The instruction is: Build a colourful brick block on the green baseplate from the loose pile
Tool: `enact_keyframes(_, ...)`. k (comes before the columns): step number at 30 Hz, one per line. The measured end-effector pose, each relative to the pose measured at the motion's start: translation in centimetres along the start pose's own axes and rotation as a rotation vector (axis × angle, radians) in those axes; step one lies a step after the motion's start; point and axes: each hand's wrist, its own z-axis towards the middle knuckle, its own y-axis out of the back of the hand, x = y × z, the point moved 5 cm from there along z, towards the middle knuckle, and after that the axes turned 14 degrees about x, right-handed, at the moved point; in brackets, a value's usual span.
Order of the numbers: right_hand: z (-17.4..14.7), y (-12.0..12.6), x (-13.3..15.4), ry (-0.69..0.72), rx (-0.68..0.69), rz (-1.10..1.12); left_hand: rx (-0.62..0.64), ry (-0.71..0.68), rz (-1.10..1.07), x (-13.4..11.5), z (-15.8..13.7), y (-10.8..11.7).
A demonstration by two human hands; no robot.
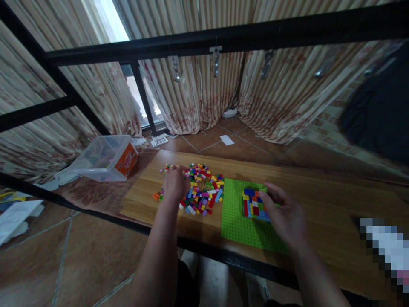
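Note:
My left hand (175, 183) reaches over the left part of a loose pile of small coloured toy bricks (201, 200). Its fingers curl down on the far side, so their tips and anything in them are hidden. To the right of the pile lies a green baseplate (233, 217), flat on the wooden board. A low block of multicoloured bricks (252, 204) is built on it. Beside the right end of that block is my right hand (284, 213), thumb and fingers apart around its far right corner. Part of the block is covered by this hand.
A clear plastic bin (105, 160) with an orange label stands beyond the left end of the wooden board (319, 200). A black metal rail (198, 44) crosses above, with metal clips hanging from it. Papers (159, 140) lie on the floor before the curtains (198, 98).

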Motion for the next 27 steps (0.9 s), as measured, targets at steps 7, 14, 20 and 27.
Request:
enact_keyframes(7,0.4,2.3,-1.2,-0.035,-0.232,0.077,0.142,0.154,-0.027,2.9,0.6,-0.5)
enact_keyframes(14,0.5,3.4,-1.8,-0.056,-0.375,0.288,0.067,0.064,-0.221,0.9,0.6,-0.1)
enact_keyframes(20,1.1,2.5,-2.6,-0.153,-0.241,0.965,0.338,-0.33,-0.95,-6.9,-1.3,-3.6)
enact_keyframes(27,1.0,3.0,-2.3,-0.185,-0.049,0.821,0.717,-0.215,-1.582,-12.8,-4.1,-6.7)
